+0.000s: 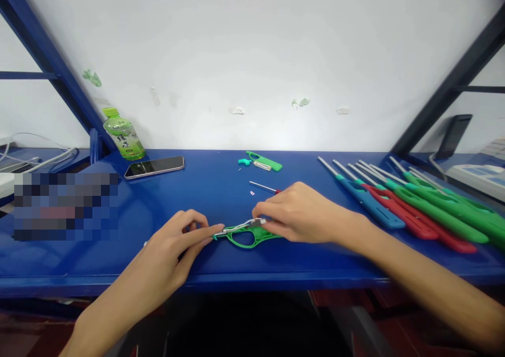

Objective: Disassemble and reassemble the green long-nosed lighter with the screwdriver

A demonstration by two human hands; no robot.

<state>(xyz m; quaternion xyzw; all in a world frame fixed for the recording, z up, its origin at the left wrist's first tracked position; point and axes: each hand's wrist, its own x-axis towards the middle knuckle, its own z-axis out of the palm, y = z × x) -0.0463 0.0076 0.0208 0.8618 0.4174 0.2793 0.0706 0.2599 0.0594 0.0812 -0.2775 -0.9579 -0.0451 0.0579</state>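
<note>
While palm-down, right hand (299, 209) at green casing (259, 235)

On my feed, my left hand (179, 241) pinches a green lighter casing (258, 235) by its tube, my right hand (295, 215) covers its handle, and lighters (414, 201) lie toward the right edge of the table (205, 188).

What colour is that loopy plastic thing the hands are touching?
The looped plastic piece is bright green, clearest in the head view.
</note>
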